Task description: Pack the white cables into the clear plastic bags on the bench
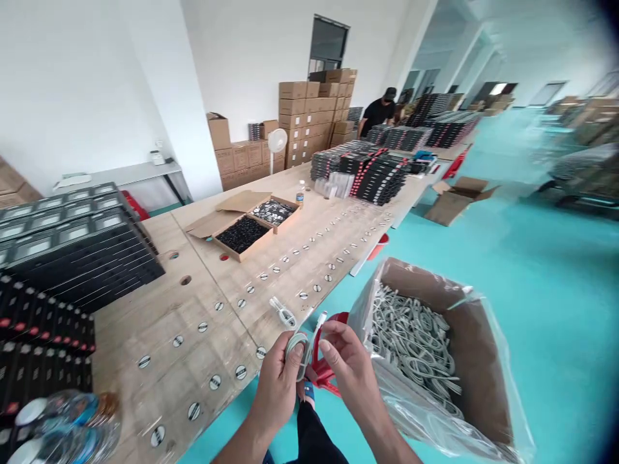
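My left hand (280, 370) is closed around a coiled light grey cable (303, 367), the thumb pressed on the loops. From the coil a free end rises with a pale connector (322, 317). Close beside that end is my right hand (345, 354), its fingers loosely curled and the thumb apart from the index finger; I cannot tell whether the fingertips touch the cable. Another bundled cable (286, 316) lies at the table edge just beyond my hands. At the right, a plastic-lined carton (488, 361) holds a heap of similar grey cables (411, 348).
Round labelled stickers (215, 382) run in rows along the wooden table (193, 348). Black boxes (120, 258) and plastic bottles (72, 425) stand at left. Two open cartons (242, 238) hold small parts. A red stool (329, 380) is below; a person (380, 115) stands far back.
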Available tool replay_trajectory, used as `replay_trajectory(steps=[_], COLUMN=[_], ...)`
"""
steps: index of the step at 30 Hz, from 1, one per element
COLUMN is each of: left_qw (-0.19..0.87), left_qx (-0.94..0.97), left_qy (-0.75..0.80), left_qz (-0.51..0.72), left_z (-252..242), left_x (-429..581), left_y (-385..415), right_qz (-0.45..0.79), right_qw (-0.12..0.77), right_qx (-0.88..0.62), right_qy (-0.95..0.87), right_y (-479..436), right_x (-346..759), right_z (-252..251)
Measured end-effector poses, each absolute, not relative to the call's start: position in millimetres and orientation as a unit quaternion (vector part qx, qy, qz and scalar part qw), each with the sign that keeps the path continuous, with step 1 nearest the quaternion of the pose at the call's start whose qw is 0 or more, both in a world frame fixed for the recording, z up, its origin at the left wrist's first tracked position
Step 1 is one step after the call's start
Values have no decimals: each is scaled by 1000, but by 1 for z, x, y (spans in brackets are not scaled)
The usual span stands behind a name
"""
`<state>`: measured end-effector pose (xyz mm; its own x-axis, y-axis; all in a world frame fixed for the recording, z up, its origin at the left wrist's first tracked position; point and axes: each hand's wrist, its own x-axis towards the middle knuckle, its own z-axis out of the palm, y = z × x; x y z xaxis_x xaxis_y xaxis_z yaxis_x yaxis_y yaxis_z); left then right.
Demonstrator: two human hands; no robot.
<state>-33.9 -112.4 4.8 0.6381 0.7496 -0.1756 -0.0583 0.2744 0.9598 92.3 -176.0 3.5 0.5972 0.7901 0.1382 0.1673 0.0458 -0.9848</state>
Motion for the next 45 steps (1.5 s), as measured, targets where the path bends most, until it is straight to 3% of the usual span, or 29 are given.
replay_trajectory(steps=[4,9,17,19,24,27,33,36,40,45], left_qw=[724,638,481,513,758,824,850,831,815,825], left_qx=[525,518,688,653,343,229,231,253,221,174], left_qy=[332,389,401,416,374,323,345,373,413,422], left_qz=[300,416,366,372,409,405,326,325,342,334], left_z=[2,-3,7,8,2,-1,-8,-11,-12,-17], left_x=[-66,-87,-85,-76,-49,-33,-31,-52,-86,-116], left_y=[-112,-114,-106,-99,-81,-75,-71,-60,-37,-15], right_qz=[432,440,476,484,468,502,513,414,329,244], right_qw=[598,601,591,579,595,575,543,448,331,363], right_qx=[-557,-573,-544,-533,-550,-547,-516,-569,-530,-607], right_qy=[-382,-343,-359,-382,-354,-343,-419,-552,-708,-664], right_y=[-152,-134,-100,-93,-85,-82,-64,-53,-43,-40], right_x=[70,64,73,78,111,129,126,109,70,31], right_z=[17,25,27,29,18,-1,-13,-2,6,-11])
